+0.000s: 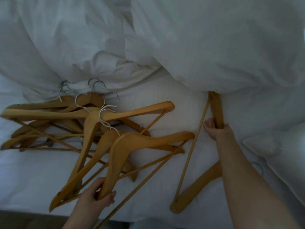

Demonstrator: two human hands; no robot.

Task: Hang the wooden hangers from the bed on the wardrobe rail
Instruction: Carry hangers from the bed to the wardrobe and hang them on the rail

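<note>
Two hands at work on the bed (pixel 165 187) here, white sheet underneath and a rumpled white duvet (pixel 214 47) heaped across the far side. The left hand (pixel 94 199) is down at the near edge, its fingers (pixel 110 196) wrapped around the lower arm of the front hanger (pixel 132 146), thumb on one side, fingertips curled over the other. That hanger lies at the near end of a tangled pile of wooden hangers (pixel 57 123), metal hooks pointing toward the duvet. Over on the right, the right hand (pixel 217 131) is stretched well out, fingers closed around the upper arm of a single hanger (pixel 198 187) lying apart from the pile, its far tip tucked under the duvet's edge. A pillow (pixel 280 154) sits at the right side.
</note>
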